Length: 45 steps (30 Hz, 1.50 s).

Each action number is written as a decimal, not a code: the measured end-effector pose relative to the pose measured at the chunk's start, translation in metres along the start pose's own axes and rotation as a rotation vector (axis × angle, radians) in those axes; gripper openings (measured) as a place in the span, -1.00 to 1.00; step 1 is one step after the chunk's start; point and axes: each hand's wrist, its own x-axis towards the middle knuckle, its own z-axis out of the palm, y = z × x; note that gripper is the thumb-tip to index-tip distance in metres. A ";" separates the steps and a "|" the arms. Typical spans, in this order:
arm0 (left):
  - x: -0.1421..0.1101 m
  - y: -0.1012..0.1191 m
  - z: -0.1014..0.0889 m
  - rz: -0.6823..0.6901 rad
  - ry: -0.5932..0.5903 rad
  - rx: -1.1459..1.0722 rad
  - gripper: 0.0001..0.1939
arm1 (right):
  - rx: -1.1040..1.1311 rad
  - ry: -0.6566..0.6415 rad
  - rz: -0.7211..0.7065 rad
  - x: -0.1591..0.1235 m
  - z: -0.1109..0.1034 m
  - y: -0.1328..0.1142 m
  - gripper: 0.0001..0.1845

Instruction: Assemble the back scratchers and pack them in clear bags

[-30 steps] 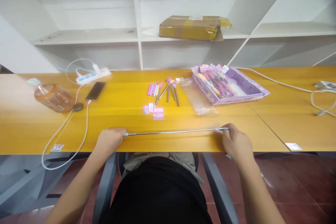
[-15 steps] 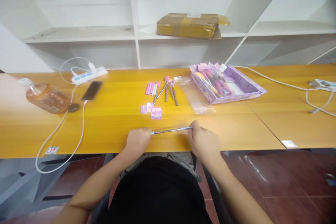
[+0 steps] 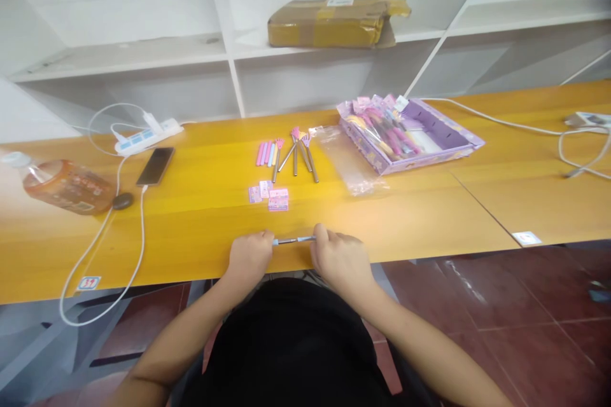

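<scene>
My left hand [image 3: 251,257] is closed around the light-blue left end of a telescopic back scratcher [image 3: 287,241]. Closed on its other end, my right hand [image 3: 341,261] hides the tip. A short metal section shows between my fists, over the table's front edge. Farther back lie several back scratcher heads on metal rods [image 3: 295,158], with pink, yellow and purple hand-shaped tips. Beside them is a row of pink, blue and yellow handle sleeves [image 3: 266,154]. Small printed cards [image 3: 278,200] lie nearer to me.
A purple tray [image 3: 429,162] with packaged back scratchers stands at the right, beside a clear plastic bag [image 3: 356,172]. Leftward are a phone [image 3: 155,166], a power strip [image 3: 150,137], cables and an orange drink bottle [image 3: 71,186]. A taped carton [image 3: 329,24] sits on the shelf.
My right hand has moved left toward my left hand, and the exposed rod between them is much shorter. The whole view has shifted and tilted slightly.
</scene>
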 end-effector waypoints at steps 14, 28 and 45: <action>0.006 -0.025 -0.004 0.086 0.091 0.141 -0.72 | 0.382 -0.315 -0.022 -0.003 0.028 0.011 -0.86; 0.007 -0.028 -0.002 0.082 0.100 0.101 -0.75 | 0.524 -0.337 0.016 0.000 0.025 0.020 -0.83; 0.000 -0.033 0.002 0.241 0.222 -0.276 -0.82 | 0.754 -0.174 0.046 0.005 0.028 0.070 -0.76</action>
